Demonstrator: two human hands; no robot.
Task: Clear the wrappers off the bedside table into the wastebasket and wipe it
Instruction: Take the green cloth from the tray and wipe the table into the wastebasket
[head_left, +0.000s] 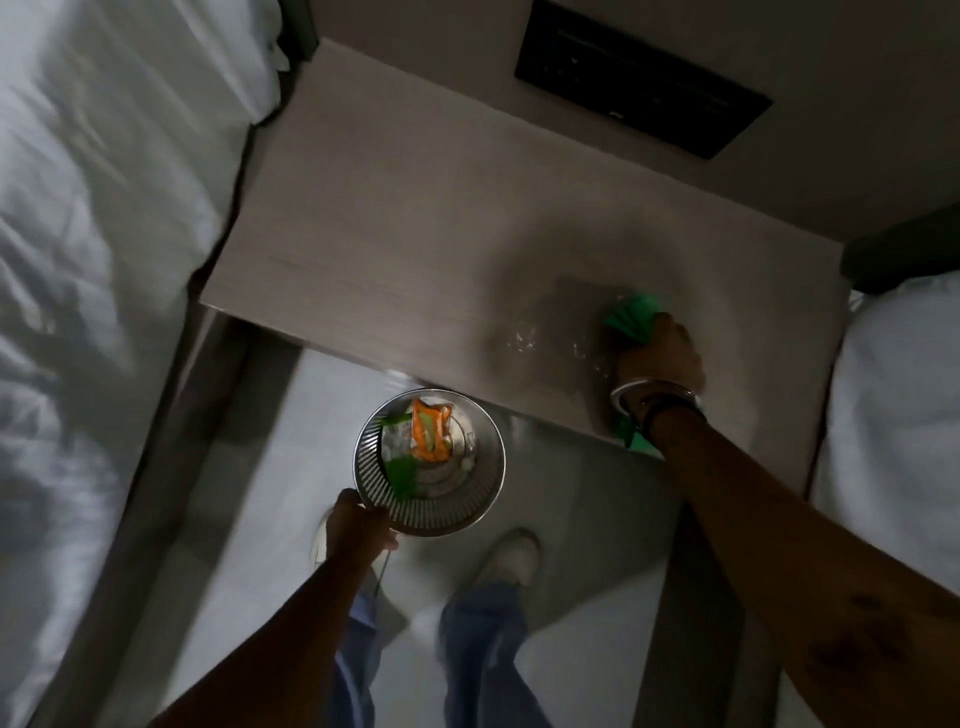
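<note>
The pale wooden bedside table (415, 218) fills the upper middle of the view. My right hand (660, 353) presses a green cloth (631, 314) onto the table's front right part, beside a patch of small white crumbs (524, 338). A corner of the cloth hangs below my wrist at the table edge. My left hand (358, 530) grips the near rim of a round metal wastebasket (483, 514) held just below the table's front edge. Inside it lie an orange wrapper (430, 431) and green wrappers (400, 475).
White bedding (93, 312) lies along the left and another white bed (893, 415) on the right. A dark panel (644, 78) is set in the wall behind the table. My legs and white shoes (506, 558) stand on the pale floor below.
</note>
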